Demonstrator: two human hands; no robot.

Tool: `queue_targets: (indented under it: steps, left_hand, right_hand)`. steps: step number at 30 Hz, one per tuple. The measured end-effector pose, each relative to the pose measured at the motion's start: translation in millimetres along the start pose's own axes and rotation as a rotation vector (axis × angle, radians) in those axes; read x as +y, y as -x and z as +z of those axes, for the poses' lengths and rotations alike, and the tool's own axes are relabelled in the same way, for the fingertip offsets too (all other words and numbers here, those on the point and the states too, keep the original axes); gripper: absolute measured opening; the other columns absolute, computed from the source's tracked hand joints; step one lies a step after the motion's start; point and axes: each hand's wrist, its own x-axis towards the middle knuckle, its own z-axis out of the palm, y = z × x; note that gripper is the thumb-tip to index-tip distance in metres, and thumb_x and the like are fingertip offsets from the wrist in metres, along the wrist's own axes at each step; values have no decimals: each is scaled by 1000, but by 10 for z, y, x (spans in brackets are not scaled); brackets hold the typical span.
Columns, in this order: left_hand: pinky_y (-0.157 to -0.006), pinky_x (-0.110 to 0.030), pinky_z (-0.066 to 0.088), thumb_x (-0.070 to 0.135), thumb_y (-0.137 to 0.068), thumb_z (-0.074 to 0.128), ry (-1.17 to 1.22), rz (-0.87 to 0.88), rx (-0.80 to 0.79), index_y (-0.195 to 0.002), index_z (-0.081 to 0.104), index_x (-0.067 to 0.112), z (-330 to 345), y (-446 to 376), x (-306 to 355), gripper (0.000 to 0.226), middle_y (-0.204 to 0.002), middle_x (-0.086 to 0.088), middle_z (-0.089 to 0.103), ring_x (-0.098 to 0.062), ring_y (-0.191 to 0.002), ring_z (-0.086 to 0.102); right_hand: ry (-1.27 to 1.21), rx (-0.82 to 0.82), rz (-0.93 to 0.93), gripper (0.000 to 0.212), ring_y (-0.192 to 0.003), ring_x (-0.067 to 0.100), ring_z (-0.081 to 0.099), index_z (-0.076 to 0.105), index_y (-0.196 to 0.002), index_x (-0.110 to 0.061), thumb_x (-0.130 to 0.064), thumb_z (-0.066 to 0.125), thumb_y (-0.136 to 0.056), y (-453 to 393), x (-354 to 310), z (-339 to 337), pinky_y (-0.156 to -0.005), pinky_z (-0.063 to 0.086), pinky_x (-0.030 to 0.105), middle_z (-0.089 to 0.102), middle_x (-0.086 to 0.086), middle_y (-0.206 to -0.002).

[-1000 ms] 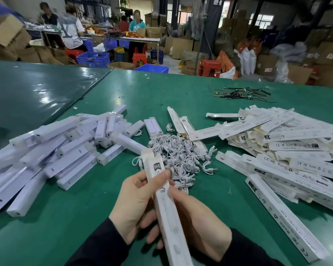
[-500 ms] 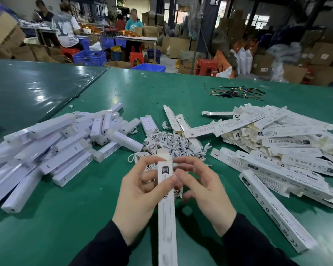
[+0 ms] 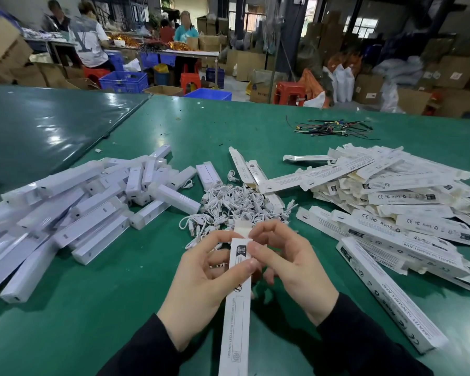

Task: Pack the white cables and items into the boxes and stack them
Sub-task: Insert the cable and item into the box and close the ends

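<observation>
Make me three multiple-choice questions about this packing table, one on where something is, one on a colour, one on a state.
1. Where does the pile of white cables lie?
A. Just beyond the hands
B. On the floor
C. In a blue crate

2. What colour is the table?
A. Red
B. Green
C. Grey

3. What state is the end flap of the held box in?
A. Taped shut
C. Torn off
B. Open, sticking up

Answers:
1 A: the cables sit heaped on the table just past the fingertips.
2 B: the surface is green all over.
3 B: the flap stands up untucked while the left hand and right hand pinch the box's top.
</observation>
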Motion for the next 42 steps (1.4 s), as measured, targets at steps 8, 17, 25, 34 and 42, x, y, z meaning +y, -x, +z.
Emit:
queue_targets:
  steps: [8, 17, 25, 34, 42]
  left_hand:
    - [-65, -41, 57, 25, -68, 82, -69, -84, -106, -97, 64, 14, 10, 33, -47, 37, -86, -16, 74, -27, -75, 69]
    - [-69, -50, 46, 28, -62, 84, 25, -114, -71, -88, 49, 32, -7, 32, -32, 43, -87, -30, 68, -34, -76, 57]
    - [-69, -44, 49, 33, -62, 84, 0, -113, -82, -87, 50, 33, -31, 14, -57, 42, -93, -20, 74, -54, -89, 64]
    - [-64, -41, 54, 32, -64, 84, -19, -107, -79, -93, 48, 31, -36, 25, -55, 45, -88, -18, 74, -46, -82, 68]
    - [-46, -31, 50, 20, -75, 81, 92, -108, 31, -111, 43, 8, 10, 41, 120, 54, -63, -23, 63, -28, -47, 58]
  right_hand:
    - [-132, 70, 256, 38, -57, 17, 60, 78, -73, -14, -48, 62, -78, -17, -30, 28, -45, 44, 18, 72, 8, -71]
    - [-177, 11, 242, 19, -68, 19, 66, 81, -89, -15, -14, 62, -89, 5, -23, 25, -56, 53, 23, 76, 13, -83]
    - [-275, -46, 329, 29, -78, 23, 57, 78, -101, -13, -29, 63, -83, -6, -17, 19, -63, 45, 27, 72, 13, -89]
    - [-224, -45, 242, 23, -67, 17, 56, 79, -97, -14, -25, 64, -83, 6, 42, 40, -54, 45, 21, 69, 11, -81]
    - [84, -77, -124, 27, -82, 28, 60, 76, -106, -31, -32, 53, -92, 25, 121, 57, -76, 45, 29, 72, 4, -93]
